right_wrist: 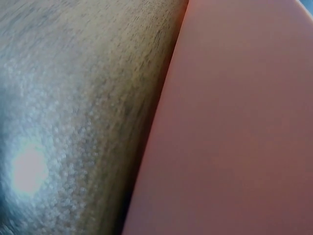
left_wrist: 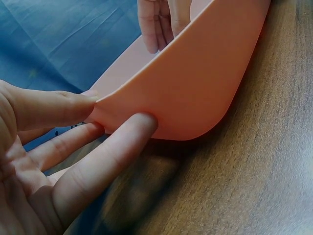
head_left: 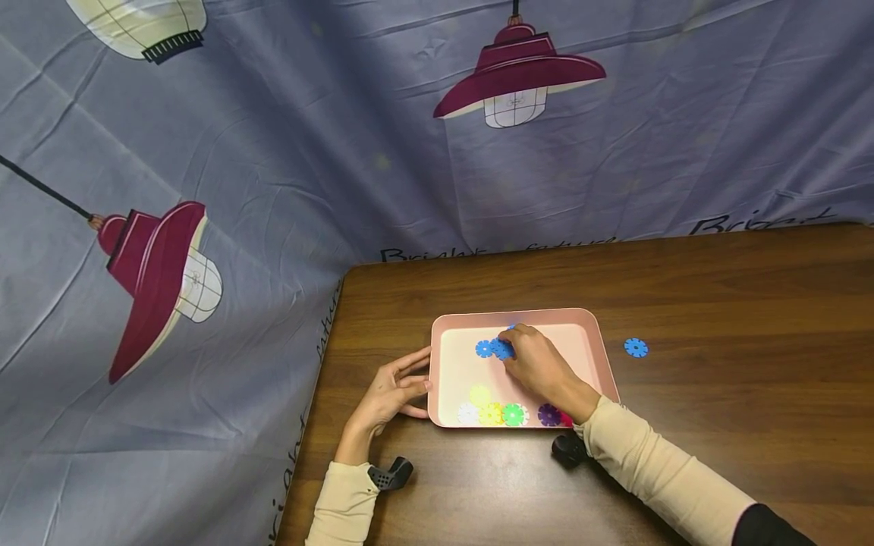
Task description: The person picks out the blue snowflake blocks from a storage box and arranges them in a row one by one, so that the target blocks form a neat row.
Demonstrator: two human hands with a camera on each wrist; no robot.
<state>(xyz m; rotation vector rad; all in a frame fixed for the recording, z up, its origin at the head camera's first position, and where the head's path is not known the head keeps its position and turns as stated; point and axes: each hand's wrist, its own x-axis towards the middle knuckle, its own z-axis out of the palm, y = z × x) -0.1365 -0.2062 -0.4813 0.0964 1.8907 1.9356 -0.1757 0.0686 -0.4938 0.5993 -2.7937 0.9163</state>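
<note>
Head view: I have the pink tray [head_left: 448,371] on the tabletop [head_left: 737,356], toward its left edge. My left hand [head_left: 392,390] is at the tray's left edge, fingers spread and fairly straight, touching and gripping nothing; probably there to stop the tray sliding. My right hand [head_left: 536,360] is over the tray near its far edge, fingertips pinching a blue disc [head_left: 502,349]. Another blue disc [head_left: 483,349] meets it on the left; can't tell if they're joined, though notched rims suggest slotting. A light yellow disc [head_left: 480,394], white disc [head_left: 467,413], yellow disc [head_left: 490,414], green disc [head_left: 513,415], purple disc [head_left: 548,415] and part of a red disc [head_left: 566,419] sit along the near edge, maybe parked there to free up space. A loose blue disc [head_left: 636,348] is on the tabletop, off the tray's right edge. Writing: cloth [head_left: 273,189] reads "Bright" and "future", partly lost in folds; no brand readable.

Left wrist view: fingers rest straight against the tray's outer wall and corner, likely bracing. Right fingers show past the rim; disc hidden. No labels.

Right wrist view: only tray wall and tabletop; can't tell the grip from here. No text.
</note>
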